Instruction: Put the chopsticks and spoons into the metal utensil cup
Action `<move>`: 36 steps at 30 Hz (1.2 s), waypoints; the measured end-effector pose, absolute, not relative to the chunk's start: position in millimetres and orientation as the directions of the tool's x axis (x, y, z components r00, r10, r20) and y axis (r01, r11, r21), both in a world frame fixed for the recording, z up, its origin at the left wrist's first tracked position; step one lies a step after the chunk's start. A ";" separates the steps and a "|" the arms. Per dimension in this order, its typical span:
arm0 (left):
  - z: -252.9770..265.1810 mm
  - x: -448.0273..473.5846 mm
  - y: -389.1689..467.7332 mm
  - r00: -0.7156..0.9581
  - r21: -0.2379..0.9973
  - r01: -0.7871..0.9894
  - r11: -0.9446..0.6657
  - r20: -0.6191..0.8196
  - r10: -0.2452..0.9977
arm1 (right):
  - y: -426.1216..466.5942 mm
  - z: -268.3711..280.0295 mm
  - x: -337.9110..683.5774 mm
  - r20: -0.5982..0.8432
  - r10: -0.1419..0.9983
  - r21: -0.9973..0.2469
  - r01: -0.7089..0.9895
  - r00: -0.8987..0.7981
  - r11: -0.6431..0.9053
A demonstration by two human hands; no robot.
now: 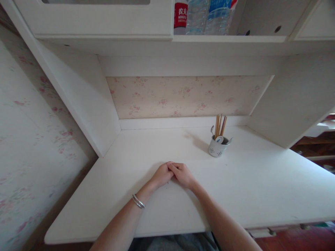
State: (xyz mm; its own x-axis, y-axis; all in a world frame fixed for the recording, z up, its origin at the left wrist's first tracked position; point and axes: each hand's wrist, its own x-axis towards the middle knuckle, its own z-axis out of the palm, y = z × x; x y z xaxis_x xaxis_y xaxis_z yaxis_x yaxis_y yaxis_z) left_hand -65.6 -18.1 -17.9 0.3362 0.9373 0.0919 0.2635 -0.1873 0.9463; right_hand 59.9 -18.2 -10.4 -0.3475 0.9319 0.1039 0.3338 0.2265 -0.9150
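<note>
My left hand (162,175) and my right hand (184,175) rest together on the white desk (117,181), fingers folded over one another. Both are closed, and no object shows between them. Two silver bangles (138,201) circle my left wrist. Beyond my right hand, apart from it, a white utensil holder (216,149) with small holes stands upright. Several wooden chopsticks (220,126) stick up out of it, along with a metal spoon (212,130) and a round pale piece (219,139) at the rim.
Above the desk runs a white shelf (230,39) carrying a red-labelled bottle (180,15) and clear plastic bottles (197,17). White side panels (75,90) close in the desk's back on both sides. Its front edge lies close to my body.
</note>
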 end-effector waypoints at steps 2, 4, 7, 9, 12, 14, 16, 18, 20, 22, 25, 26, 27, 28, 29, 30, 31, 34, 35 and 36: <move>-15.9 -65.7 -18.8 0.332 0.946 0.283 -0.157 0.057 0.941 | -17.9 -11.0 59.5 0.100 0.933 -0.915 0.337 -0.345 0.222; -13.9 -65.8 -19.5 0.327 0.947 0.290 -0.140 0.040 0.944 | -17.5 -11.7 59.3 0.097 0.935 -0.915 0.340 -0.341 0.219; -13.0 -65.6 -19.7 0.324 0.946 0.288 -0.147 0.048 0.945 | -17.1 -12.3 59.4 0.098 0.934 -0.913 0.343 -0.343 0.222; -13.8 -65.5 -19.4 0.329 0.947 0.282 -0.157 0.058 0.942 | -17.3 -12.4 59.6 0.096 0.934 -0.912 0.345 -0.345 0.221; -15.5 -65.3 -18.7 0.343 0.948 0.258 -0.184 0.088 0.935 | -17.7 -12.3 59.6 0.100 0.934 -0.915 0.338 -0.342 0.221; -16.2 -65.5 -18.6 0.343 0.948 0.252 -0.197 0.103 0.934 | -17.8 -12.5 59.4 0.106 0.933 -0.917 0.330 -0.344 0.226; -16.5 -65.9 -18.7 0.340 0.947 0.259 -0.193 0.097 0.935 | -17.6 -12.9 59.3 0.105 0.934 -0.918 0.328 -0.342 0.224; -16.7 -66.3 -18.7 0.342 0.944 0.271 -0.187 0.087 0.936 | -17.5 -13.2 59.5 0.101 0.936 -0.920 0.327 -0.337 0.216; -17.3 -66.6 -18.5 0.346 0.942 0.271 -0.198 0.097 0.933 | -17.5 -13.0 60.0 0.099 0.937 -0.921 0.325 -0.335 0.213; -18.4 -66.5 -17.9 0.347 0.941 0.259 -0.216 0.118 0.931 | -17.9 -12.5 60.6 0.101 0.935 -0.923 0.317 -0.340 0.216; -19.9 -65.5 -17.1 0.344 0.945 0.240 -0.222 0.131 0.930 | -18.7 -12.5 60.7 0.110 0.931 -0.927 0.302 -0.347 0.222; -20.0 -65.2 -17.1 0.344 0.947 0.233 -0.222 0.133 0.930 | -18.7 -12.9 60.6 0.110 0.931 -0.928 0.298 -0.349 0.222; -19.9 -64.8 -17.1 0.343 0.949 0.225 -0.222 0.136 0.930 | -18.4 -13.4 60.7 0.107 0.930 -0.929 0.298 -0.353 0.220; -19.5 -64.4 -17.3 0.340 0.952 0.218 -0.217 0.134 0.931 | -17.7 -13.9 61.3 0.104 0.928 -0.929 0.299 -0.357 0.219; -19.0 -64.2 -17.6 0.335 0.955 0.215 -0.202 0.122 0.934 | -16.4 -14.3 62.7 0.103 0.926 -0.928 0.299 -0.363 0.221; -18.5 -64.1 -17.9 0.327 0.960 0.217 -0.175 0.097 0.940 | -14.6 -14.4 65.3 0.105 0.925 -0.929 0.296 -0.365 0.223; -18.0 -64.1 -18.1 0.318 0.965 0.223 -0.135 0.059 0.946 | -12.1 -14.0 69.5 0.106 0.928 -0.931 0.291 -0.358 0.218; -17.9 -64.9 -18.2 0.281 0.971 0.239 -0.011 -0.058 0.958 | -2.1 -9.6 94.7 0.098 0.972 -0.956 0.251 -0.214 0.152; -18.3 -65.2 -18.1 0.272 0.972 0.234 0.013 -0.079 0.959 | 1.5 -7.3 107.3 0.096 0.989 -0.966 0.229 -0.115 0.120; -18.7 -65.6 -18.0 0.264 0.974 0.227 0.029 -0.090 0.960 | 5.0 -4.8 121.6 0.101 0.995 -0.975 0.201 0.006 0.098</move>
State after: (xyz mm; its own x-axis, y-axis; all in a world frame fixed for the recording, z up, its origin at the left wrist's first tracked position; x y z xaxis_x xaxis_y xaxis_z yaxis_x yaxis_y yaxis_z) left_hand -65.6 -18.0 -18.7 0.2635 0.9605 -0.0897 0.2267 0.0287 0.9735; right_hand 121.6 5.0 -4.8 0.0063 0.9948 0.1015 0.2009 0.0982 -0.9747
